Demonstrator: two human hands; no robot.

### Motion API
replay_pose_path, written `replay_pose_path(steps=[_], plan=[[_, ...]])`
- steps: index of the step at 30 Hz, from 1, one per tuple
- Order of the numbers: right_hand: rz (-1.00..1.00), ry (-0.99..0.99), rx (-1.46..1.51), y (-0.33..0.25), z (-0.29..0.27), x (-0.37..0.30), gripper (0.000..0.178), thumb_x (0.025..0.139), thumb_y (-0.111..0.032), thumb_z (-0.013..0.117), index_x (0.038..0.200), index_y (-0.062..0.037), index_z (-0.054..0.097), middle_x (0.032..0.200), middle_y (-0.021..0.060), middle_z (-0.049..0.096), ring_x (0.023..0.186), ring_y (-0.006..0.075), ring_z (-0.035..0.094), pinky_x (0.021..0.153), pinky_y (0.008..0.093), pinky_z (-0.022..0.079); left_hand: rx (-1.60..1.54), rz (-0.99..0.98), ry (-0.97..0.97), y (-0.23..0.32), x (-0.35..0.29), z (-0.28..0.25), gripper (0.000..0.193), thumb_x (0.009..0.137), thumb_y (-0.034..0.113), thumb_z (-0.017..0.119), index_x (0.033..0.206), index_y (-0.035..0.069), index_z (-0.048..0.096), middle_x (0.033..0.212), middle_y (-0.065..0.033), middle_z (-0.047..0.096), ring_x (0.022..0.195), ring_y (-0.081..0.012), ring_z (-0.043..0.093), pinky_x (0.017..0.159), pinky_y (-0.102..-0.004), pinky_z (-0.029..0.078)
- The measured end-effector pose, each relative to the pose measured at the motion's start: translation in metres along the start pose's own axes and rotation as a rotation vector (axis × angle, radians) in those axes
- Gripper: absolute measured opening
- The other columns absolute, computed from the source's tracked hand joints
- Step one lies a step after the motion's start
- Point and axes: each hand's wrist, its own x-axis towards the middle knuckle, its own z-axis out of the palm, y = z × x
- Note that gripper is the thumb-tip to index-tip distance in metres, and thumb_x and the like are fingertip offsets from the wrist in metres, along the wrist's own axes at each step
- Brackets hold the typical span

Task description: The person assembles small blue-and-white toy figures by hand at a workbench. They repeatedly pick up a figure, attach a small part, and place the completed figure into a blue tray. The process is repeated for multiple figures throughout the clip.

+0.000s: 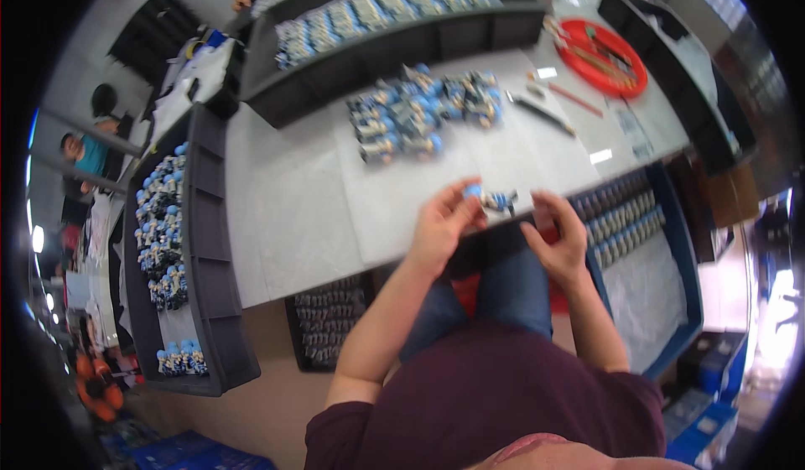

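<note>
Near the table's front edge, my left hand [447,228] pinches a small figurine [493,198] by its light-blue head end. The figurine lies sideways, its darker end pointing right. Just to the right of it my right hand [560,233] is held with thumb and fingers apart, touching nothing. Beyond my hands a cluster of similar blue, white and dark figurines [402,118] lies on the white table [293,193]. The fine details of the held figurine are too small to make out.
A dark crate [394,55] packed with figurines stands at the back, another grey crate [205,244] at the left. A red round tray [599,57] with tools and a black pen-like tool [541,112] lie at the right. A blue crate [692,302] with rows of figurines stands lower right.
</note>
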Motion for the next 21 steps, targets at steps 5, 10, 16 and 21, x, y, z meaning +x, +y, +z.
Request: replay_pose_path(steps=[5, 10, 16, 21], plan=[[-0.01, -0.059, 0.021, 0.001, -0.001, 0.004, 0.051, 0.065, -0.005, 0.072, 0.112, -0.0026, 0.054, 0.105, 0.012, 0.058, 0.094, 0.0225, 0.057, 0.076, 0.0296, 0.046, -0.027, 0.032, 0.06, 0.004, 0.003, 0.004, 0.03, 0.091, 0.018, 0.051, 0.116, 0.001, 0.052, 0.087, -0.0045, 0.061, 0.074, -0.011, 0.058, 0.065, -0.0225, 0.048], [-0.248, -0.142, -0.193, -0.013, -0.005, 0.056, 0.074, 0.068, -0.021, 0.072, 0.131, -0.004, 0.037, 0.129, 0.0195, 0.039, 0.12, 0.0348, 0.036, 0.1, 0.0385, 0.031, 0.128, 0.071, 0.09, 0.014, 0.025, -0.004, 0.035, 0.094, 0.031, 0.044, 0.11, 0.002, 0.054, 0.089, -0.0028, 0.06, 0.078, -0.0106, 0.058, 0.069, -0.0248, 0.048], [0.372, -0.281, 0.442, -0.012, 0.013, 0.141, 0.076, 0.084, -0.049, 0.054, 0.135, -0.0009, 0.025, 0.114, 0.0243, 0.051, 0.087, 0.0234, 0.058, 0.065, 0.0304, 0.047, 0.152, 0.107, -0.097, 0.061, 0.066, 0.0, 0.041, 0.095, 0.037, 0.038, 0.113, 0.003, 0.05, 0.102, -0.0061, 0.057, 0.094, -0.0131, 0.054, 0.084, -0.0309, 0.044], [0.221, -0.387, 0.324, -0.004, 0.039, 0.173, 0.047, 0.081, -0.019, 0.064, 0.122, -0.0017, 0.047, 0.083, 0.0121, 0.064, 0.057, 0.0103, 0.056, 0.042, 0.0202, 0.04, 0.144, 0.08, -0.198, 0.085, 0.079, 0.001, 0.046, 0.095, 0.038, 0.037, 0.121, 0.001, 0.042, 0.115, -0.0112, 0.055, 0.104, -0.0182, 0.053, 0.089, -0.0362, 0.041]])
